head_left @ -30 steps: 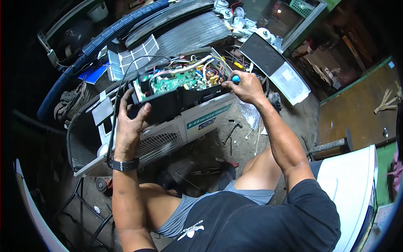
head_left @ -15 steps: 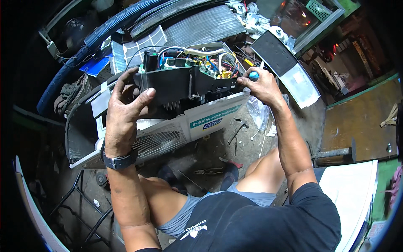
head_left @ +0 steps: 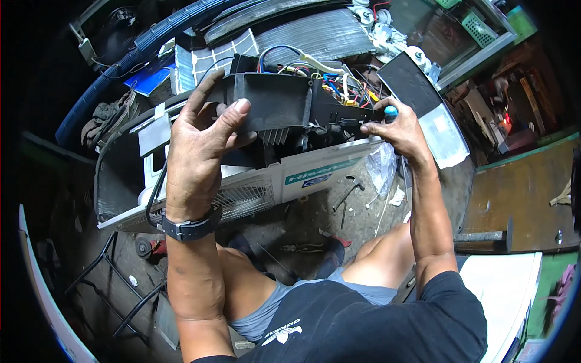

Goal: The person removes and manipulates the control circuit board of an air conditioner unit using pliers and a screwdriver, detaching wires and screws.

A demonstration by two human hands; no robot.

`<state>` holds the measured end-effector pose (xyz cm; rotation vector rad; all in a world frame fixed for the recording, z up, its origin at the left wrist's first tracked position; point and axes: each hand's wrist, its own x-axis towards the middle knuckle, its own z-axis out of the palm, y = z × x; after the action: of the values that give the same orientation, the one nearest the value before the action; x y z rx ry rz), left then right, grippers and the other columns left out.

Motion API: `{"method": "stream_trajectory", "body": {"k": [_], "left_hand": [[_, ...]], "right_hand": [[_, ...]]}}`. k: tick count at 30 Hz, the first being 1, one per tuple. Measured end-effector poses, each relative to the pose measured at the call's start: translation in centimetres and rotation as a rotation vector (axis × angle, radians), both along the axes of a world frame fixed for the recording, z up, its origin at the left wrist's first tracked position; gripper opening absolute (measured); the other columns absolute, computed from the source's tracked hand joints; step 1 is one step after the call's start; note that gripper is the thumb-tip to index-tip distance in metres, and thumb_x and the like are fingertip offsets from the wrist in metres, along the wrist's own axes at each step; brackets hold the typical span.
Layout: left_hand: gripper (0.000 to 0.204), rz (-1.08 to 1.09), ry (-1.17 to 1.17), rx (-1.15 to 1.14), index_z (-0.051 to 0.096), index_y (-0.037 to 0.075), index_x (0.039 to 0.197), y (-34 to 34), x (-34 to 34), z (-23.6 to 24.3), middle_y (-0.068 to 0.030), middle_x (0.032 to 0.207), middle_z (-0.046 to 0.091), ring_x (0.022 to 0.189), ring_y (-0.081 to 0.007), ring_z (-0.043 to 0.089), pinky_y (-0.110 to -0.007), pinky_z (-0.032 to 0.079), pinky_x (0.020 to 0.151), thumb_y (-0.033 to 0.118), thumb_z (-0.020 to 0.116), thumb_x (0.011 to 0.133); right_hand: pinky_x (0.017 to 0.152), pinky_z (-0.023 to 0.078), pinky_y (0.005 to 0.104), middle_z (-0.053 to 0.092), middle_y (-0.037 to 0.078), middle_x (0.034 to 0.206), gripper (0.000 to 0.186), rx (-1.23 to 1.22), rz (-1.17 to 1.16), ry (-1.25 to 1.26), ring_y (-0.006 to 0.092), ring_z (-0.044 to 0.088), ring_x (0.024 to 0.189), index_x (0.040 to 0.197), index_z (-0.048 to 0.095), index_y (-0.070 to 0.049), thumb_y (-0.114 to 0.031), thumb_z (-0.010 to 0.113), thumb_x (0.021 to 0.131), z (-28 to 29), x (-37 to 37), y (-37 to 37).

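My left hand (head_left: 200,145) is closed round the left part of a black plastic housing (head_left: 272,103), thumb toward me, fingers up its side. My right hand (head_left: 399,133) is closed at the housing's right end, with a blue-topped handle (head_left: 391,113), apparently a screwdriver, in it. Coloured wires (head_left: 345,88) stick up behind the housing; any circuit board is mostly hidden by its dark wall. Metal fins (head_left: 275,135) show under it. It is raised over the open body of an air-conditioner unit, whose white casing (head_left: 290,193) with a grille (head_left: 245,199) faces me.
Behind are a corrugated panel (head_left: 315,33), a blue hose (head_left: 157,36) and white plastic parts (head_left: 417,55). A black-and-clear cover (head_left: 442,139) leans right. A hammer (head_left: 351,190) and pliers (head_left: 299,247) lie on the floor. A black metal frame (head_left: 118,272) stands at left.
The housing has tipped up and risen, so its green board is now mostly hidden and the fins show below. Both hands have moved upward with it; the view has shifted slightly.
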<state>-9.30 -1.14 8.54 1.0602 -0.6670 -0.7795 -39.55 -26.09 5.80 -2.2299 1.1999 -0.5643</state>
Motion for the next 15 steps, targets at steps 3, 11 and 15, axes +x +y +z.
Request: {"method": "stream_trajectory", "body": {"k": [3, 11, 15], "left_hand": [[0.074, -0.038, -0.042, 0.088, 0.049, 0.000, 0.158, 0.4, 0.2, 0.2, -0.0051, 0.105, 0.071, 0.093, -0.0122, 0.070, -0.030, 0.067, 0.077, 0.020, 0.085, 0.096], [0.086, 0.073, -0.320, 0.301, 0.056, 0.012, 0.157, 1.7, 1.0, -3.1, -0.0115, 0.115, 0.066, 0.097, -0.0168, 0.068, -0.031, 0.060, 0.082, 0.038, 0.092, 0.083], [0.070, 0.121, -0.685, 0.217, 0.058, 0.005, 0.151, 0.6, 2.0, -5.2, -0.0115, 0.123, 0.071, 0.105, -0.0172, 0.067, -0.033, 0.056, 0.091, 0.045, 0.081, 0.098]], "right_hand": [[0.074, 0.058, 0.0376, 0.077, 0.014, 0.084, 0.053, -0.175, 0.076, -0.014, 0.0214, 0.074, 0.078, 0.102, 0.070, -0.004, -0.031, 0.102, 0.070, 0.3, 0.2, 1.0], [0.078, 0.056, 0.0415, 0.072, 0.015, 0.094, 0.048, -0.352, 0.165, 0.124, 0.0316, 0.072, 0.087, 0.097, 0.068, -0.002, -0.022, 0.100, 0.067, 1.2, 1.4, 1.1], [0.079, 0.057, 0.0416, 0.072, 0.014, 0.095, 0.047, -0.372, 0.206, 0.076, 0.0331, 0.072, 0.087, 0.098, 0.070, -0.002, -0.022, 0.100, 0.067, 1.0, 1.6, 0.9]]}}
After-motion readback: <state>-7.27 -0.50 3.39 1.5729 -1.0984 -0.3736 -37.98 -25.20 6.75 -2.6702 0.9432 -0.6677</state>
